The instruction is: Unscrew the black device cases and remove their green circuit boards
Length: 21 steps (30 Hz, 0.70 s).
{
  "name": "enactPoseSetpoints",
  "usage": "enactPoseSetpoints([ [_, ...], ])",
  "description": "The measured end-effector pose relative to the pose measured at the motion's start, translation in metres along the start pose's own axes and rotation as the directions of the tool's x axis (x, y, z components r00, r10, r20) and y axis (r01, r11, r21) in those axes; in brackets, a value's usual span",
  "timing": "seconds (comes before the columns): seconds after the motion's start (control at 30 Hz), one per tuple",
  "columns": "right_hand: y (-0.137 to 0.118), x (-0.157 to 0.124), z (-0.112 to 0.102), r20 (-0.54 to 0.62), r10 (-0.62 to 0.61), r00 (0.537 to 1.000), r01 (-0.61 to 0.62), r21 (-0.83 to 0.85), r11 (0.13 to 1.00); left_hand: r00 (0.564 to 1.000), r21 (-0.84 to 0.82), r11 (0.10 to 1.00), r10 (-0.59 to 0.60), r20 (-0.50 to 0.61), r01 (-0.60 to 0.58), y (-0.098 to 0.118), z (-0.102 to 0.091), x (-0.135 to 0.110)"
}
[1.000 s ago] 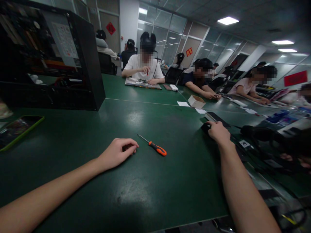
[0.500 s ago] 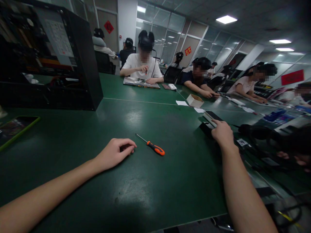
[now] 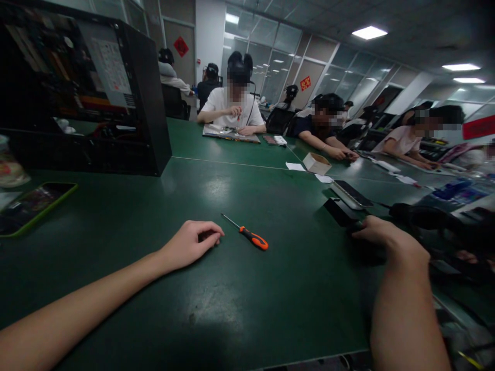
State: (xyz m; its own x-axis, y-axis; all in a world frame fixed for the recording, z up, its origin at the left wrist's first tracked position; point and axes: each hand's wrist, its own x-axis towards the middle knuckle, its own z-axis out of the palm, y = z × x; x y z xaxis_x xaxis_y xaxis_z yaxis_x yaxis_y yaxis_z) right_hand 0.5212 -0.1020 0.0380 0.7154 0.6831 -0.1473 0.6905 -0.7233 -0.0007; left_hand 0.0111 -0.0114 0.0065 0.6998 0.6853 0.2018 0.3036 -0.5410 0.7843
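My left hand [image 3: 191, 243] rests on the green table [image 3: 240, 299] with its fingers curled loosely under, nothing visible in them. An orange-handled screwdriver [image 3: 247, 235] lies just to its right, tip pointing away to the left. At the table's right edge my right hand [image 3: 381, 234] lies knuckles up, fingertips touching a dark flat object [image 3: 342, 212]. Whether it grips that object is hidden. A phone-like slab [image 3: 351, 193] lies just beyond.
An open black computer case [image 3: 81, 93] stands at the back left. A phone in a green case [image 3: 33, 206] lies at the left. A small cardboard box [image 3: 317, 163] and paper slips sit farther back. Several people work at the far side. Dark cables and gear [image 3: 425, 219] crowd the right.
My right hand has pulled back toward me and to the right, away from the phone-like slab. My left hand and the screwdriver have stayed put.
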Motion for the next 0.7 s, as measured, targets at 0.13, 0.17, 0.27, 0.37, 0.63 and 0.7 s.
enactPoseSetpoints([
  [0.13,-0.019,0.000,0.001,0.008,-0.132,0.991,0.133,-0.008,0.991,1.000,0.004,1.000,0.004,0.000,-0.004,0.001,0.000,0.000],
  [0.17,-0.026,-0.002,0.002,0.011,-0.169,0.986,0.169,-0.008,0.986,1.000,0.007,1.000,0.004,0.000,-0.004,0.001,0.000,0.000],
  [0.27,-0.052,-0.016,0.006,0.019,-0.277,0.961,0.276,0.009,0.961,1.000,0.010,1.000,0.006,0.000,-0.006,0.000,0.000,0.000],
  [0.37,-0.082,-0.039,0.012,-0.010,-0.454,0.891,0.453,0.071,0.889,1.000,0.013,1.000,0.014,0.005,-0.014,-0.002,0.000,0.000],
  [0.63,-0.155,-0.107,0.032,-0.243,-0.805,0.542,0.840,0.124,0.528,1.000,0.024,1.000,0.002,0.020,-0.003,0.000,-0.001,0.000],
  [0.7,-0.168,-0.123,0.035,-0.290,-0.823,0.488,0.872,0.124,0.473,1.000,0.033,0.999,-0.007,0.006,0.007,0.001,-0.001,0.000],
])
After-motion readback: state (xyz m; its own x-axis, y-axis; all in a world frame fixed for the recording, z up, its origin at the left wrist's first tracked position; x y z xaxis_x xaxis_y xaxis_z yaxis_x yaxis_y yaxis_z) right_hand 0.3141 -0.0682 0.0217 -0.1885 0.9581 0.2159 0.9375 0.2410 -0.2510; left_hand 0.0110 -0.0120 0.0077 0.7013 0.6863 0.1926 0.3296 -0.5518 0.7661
